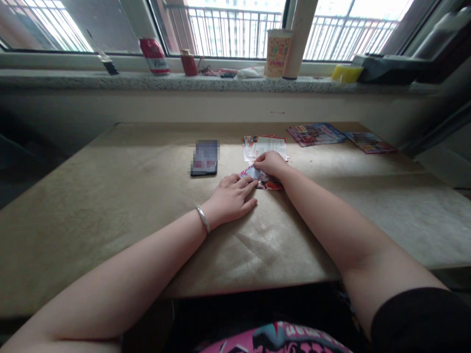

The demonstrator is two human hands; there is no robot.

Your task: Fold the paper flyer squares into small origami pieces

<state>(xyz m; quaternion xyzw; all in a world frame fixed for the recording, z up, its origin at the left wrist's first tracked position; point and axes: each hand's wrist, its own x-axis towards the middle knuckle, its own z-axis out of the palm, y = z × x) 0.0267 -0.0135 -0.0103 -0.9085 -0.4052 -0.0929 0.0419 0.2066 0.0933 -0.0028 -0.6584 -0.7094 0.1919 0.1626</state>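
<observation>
I've got the left hand palm down on the tan tabletop, fingers loosely spread, with the front fingertips resting on the near left edge of a glossy printed sheet. So it's not gripping anything, just lying there on the paper. The right hand is curled over the same sheet from the other side, and on my feed it looks like thumb and fingers are pinching its upper edge. Can't tell you how tight, the fingertips are mostly tucked away from me.

The sheet's lying on the table under both hands, red artwork showing at the bottom. Just behind it there's a loose stack of printed papers with a white text page on top, right by the right hand's knuckles.

Phone is flat on the table, off to the left of the papers, screen pixelated. Over at the far right I see a pile of glossy prints and a smaller pile next to it. There's a silver bangle on the left wrist, btw.
</observation>
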